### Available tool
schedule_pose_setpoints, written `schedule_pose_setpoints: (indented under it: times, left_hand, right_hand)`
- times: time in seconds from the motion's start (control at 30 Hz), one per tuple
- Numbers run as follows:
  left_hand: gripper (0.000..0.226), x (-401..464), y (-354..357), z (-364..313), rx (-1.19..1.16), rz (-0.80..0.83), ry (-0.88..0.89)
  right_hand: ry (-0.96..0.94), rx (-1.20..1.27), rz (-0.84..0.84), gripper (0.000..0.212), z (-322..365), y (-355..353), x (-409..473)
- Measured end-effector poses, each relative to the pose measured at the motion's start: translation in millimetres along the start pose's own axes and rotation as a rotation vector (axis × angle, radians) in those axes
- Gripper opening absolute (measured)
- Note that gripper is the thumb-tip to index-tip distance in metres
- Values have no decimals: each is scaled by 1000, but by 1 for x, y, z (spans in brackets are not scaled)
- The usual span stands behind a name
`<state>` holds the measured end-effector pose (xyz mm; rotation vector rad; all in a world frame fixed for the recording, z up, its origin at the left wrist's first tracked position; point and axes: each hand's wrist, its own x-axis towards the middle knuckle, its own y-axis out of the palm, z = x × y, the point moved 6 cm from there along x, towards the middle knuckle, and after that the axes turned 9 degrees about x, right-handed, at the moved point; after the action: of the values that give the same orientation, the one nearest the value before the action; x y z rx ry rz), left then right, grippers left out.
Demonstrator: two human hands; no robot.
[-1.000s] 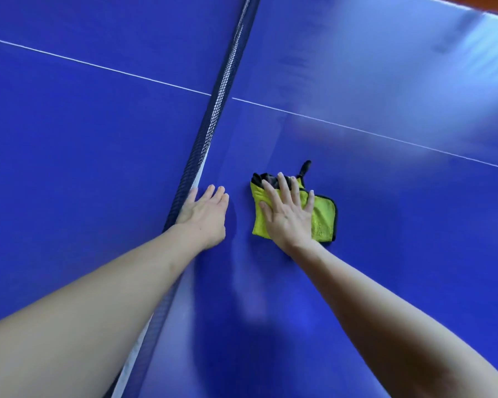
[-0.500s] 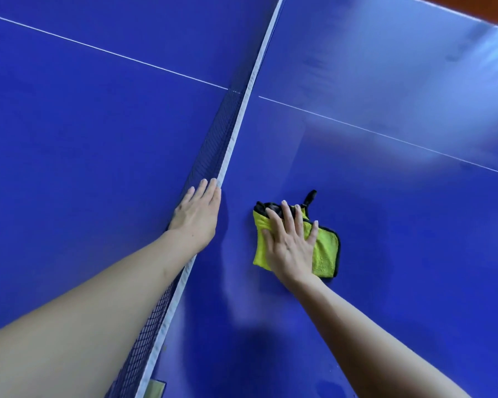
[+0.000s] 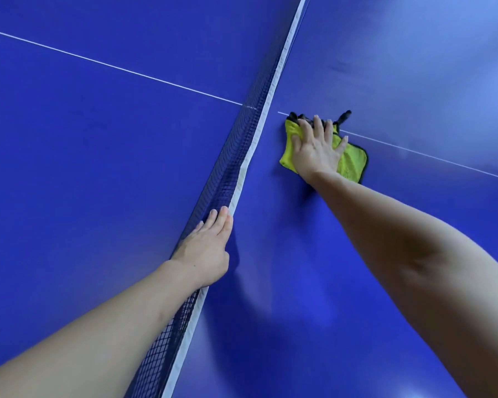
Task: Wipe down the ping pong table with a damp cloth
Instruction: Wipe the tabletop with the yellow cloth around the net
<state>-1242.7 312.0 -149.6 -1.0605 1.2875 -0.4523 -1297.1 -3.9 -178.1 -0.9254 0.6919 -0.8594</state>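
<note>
A folded yellow-green cloth (image 3: 352, 162) with black trim lies on the blue ping pong table (image 3: 400, 81), just right of the net and on the white centre line. My right hand (image 3: 316, 149) presses flat on the cloth with fingers spread and straight. My left hand (image 3: 206, 249) rests against the net (image 3: 236, 156) with straight fingers along its white top band, the arm lying over the net's near part. Much of the cloth is hidden under my right hand.
The dark mesh net runs diagonally from the bottom centre to the top, splitting the table into two halves. A thin white centre line (image 3: 112, 66) crosses both halves. Light glare shows on the far right of the table surface.
My right hand has slid the cloth away from me, up to the white centre line beside the net. My left hand stays on the net. The view has shifted.
</note>
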Motion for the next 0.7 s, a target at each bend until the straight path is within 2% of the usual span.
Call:
schedule_pose_setpoints:
  times: [0.1,0.2,0.47,0.57,0.7]
  left_hand:
    - [78,0,-3,2,-14,14,17]
    - [80,-1,-3,2,-20,27,23]
    - [79,-3,-12,6,-17,88,56]
    - [83,-6,-10,5,-26,81,51]
    - [81,-3,-7,8,-32,58,77]
  right_hand:
    - [-16,-7,8,52,0,1,5]
    - [-40,-27,16,53,0,6,-27]
    - [-169,-85,22,55,3,45,-236]
    - [-160,-84,71,52,4,47,-240]
    - [-104,-51,60,51,13,39,-179]
